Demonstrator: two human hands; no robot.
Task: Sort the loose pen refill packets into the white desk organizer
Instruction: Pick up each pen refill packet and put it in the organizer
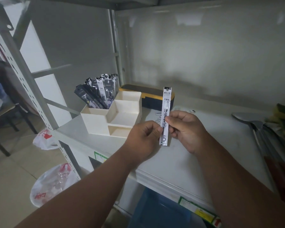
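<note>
A long white pen refill packet [166,102] stands upright above the shelf, pinched at its lower half by both hands. My left hand [142,139] holds its left edge and my right hand [186,129] holds its right edge. The white desk organizer [95,122] sits on the shelf to the left of my hands, with several dark refill packets [97,91] standing in its tall back-left compartment. Its other compartments look empty. More loose packets [158,120] lie flat on the shelf behind my hands, partly hidden.
A dark box with a yellow rim [148,94] stands behind the organizer. Metal ladles and spoons [257,127] lie at the right of the white shelf [220,153]. Plastic bags [44,139] sit on the floor to the left, beside the perforated shelf post [30,89].
</note>
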